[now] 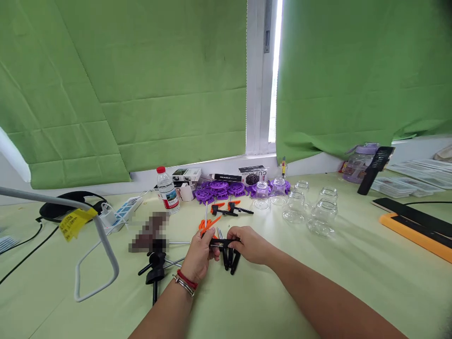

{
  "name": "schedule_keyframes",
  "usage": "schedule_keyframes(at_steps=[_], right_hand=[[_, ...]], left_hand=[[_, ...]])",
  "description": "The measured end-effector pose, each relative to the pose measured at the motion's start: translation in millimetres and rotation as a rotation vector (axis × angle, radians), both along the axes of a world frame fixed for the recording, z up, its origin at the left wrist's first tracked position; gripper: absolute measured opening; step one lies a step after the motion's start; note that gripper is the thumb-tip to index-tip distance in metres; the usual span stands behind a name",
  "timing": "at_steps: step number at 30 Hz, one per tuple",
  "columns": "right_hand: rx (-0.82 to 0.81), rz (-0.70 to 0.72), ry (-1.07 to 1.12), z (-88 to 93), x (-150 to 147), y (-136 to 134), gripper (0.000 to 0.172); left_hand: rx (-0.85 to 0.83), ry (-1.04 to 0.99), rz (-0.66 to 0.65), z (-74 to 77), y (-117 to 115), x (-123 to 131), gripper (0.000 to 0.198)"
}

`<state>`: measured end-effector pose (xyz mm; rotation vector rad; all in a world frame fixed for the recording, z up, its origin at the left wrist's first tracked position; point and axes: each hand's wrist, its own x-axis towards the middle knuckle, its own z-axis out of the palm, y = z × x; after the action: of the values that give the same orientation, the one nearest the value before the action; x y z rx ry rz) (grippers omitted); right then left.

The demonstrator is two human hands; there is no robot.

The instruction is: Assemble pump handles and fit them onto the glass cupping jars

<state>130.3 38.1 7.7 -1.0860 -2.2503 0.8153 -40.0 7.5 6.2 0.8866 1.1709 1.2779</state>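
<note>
Near the middle of the table, my left hand (200, 252) is closed around a black and orange clamp-like piece (219, 243). My right hand (250, 242) pinches the black end of that same piece, so both hands grip it. Just below lie several black handles (231, 261) with thin metal shafts, partly hidden by my fingers. More orange parts (205, 226) rest behind my left hand. Farther back are two black and orange clamps (224, 209). To the left of my left hand sit black parts with metal rods (155, 266).
A red-capped water bottle (167, 190) and purple plastic pieces (221, 188) stand behind. Several clear glass jars (294, 207) are at the right, beyond them an orange and black device (416, 230). A grey bent tube (109, 254) crosses the left, near a power strip (123, 214).
</note>
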Motion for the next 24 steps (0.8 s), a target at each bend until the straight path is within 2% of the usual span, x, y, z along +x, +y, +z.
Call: schedule_keyframes(at_steps=[6,13,19,24], right_hand=[[0.018,-0.027,0.013,-3.8,-3.8,0.3,0.008],[-0.04,-0.047,0.04,-2.9,-7.2,-2.3,0.01],[-0.038,-0.065,0.07,-5.0,-8.4,-0.1,0.011],[0.018,-0.08,0.134,-2.5,-5.4,1.8,0.014]], left_hand=[[-0.009,-0.022,0.0,-1.0,0.5,-1.3,0.035],[0.004,-0.03,-0.003,1.2,-2.1,0.8,0.038],[0.097,-0.1,0.021,4.4,-7.2,1.5,0.033],[0.151,-0.1,-0.038,11.4,-12.0,5.4,0.03]])
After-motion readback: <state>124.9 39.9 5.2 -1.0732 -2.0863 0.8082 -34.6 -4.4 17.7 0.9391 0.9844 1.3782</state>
